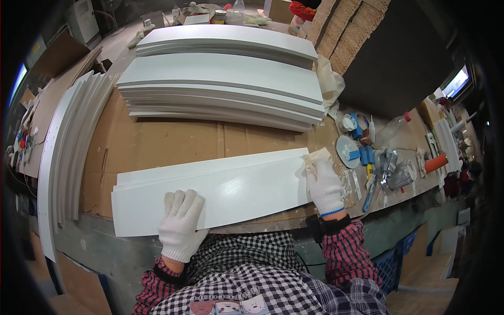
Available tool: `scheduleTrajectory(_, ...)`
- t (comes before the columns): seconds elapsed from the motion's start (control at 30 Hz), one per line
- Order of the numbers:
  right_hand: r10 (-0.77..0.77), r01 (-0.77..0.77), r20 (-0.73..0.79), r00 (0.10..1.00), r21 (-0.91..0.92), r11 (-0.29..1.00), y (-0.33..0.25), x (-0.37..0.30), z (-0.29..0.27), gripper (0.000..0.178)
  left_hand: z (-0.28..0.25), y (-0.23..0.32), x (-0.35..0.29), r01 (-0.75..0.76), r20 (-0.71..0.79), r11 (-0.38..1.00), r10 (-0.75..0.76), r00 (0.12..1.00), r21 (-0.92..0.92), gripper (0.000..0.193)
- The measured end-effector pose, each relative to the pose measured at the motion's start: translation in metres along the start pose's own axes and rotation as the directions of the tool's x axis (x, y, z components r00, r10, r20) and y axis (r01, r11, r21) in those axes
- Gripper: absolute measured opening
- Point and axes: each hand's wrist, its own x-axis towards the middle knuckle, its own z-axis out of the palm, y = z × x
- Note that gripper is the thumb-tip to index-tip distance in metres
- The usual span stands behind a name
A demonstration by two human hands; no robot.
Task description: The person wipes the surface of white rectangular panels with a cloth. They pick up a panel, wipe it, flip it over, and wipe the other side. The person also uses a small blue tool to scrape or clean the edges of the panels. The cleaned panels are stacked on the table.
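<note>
Two white boards lie overlapped in front of me; the upper white board (247,184) covers most of the lower white board (157,176), whose far strip shows. My left hand (181,223), in a white knit glove, rests near the left part of the close edge. Its fingers stretch flat over the top face, with the thumb along the edge. At the right end, my gloved right hand (324,189) is closed around a cream cloth (318,157) and presses it against the board's end. Part of the cloth is hidden by the fingers.
Beyond the cardboard (173,142) stands a tall stack of white boards (220,73). More boards (68,147) stand along the left. To the right are a round white lid (347,149), blue-handled tools (370,191), a bottle (396,128) and an orange cylinder (436,164).
</note>
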Motion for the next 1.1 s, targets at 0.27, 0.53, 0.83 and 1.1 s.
scheduleTrajectory(0.27,0.06,-0.067,0.092,0.994,0.073,0.995,0.017,-0.032,-0.03,0.022,-0.003,-0.001,-0.001,0.028,0.009,0.999,-0.028,1.0,-0.024,0.048)
scheduleTrajectory(0.53,-0.13,0.121,0.146,0.981,0.067,0.99,-0.017,-0.016,-0.021,0.02,-0.003,0.0,0.001,0.014,-0.007,1.0,-0.014,1.0,-0.002,0.051)
scheduleTrajectory(0.83,-0.016,0.024,0.229,0.973,-0.033,0.999,-0.033,-0.027,-0.028,0.024,-0.001,0.001,0.001,0.043,0.002,0.999,-0.043,0.999,-0.013,0.051)
scheduleTrajectory(1.1,-0.089,0.072,0.107,0.99,0.154,0.985,-0.054,-0.028,-0.019,0.014,-0.004,0.001,-0.002,0.02,-0.018,1.0,-0.021,1.0,-0.023,0.051)
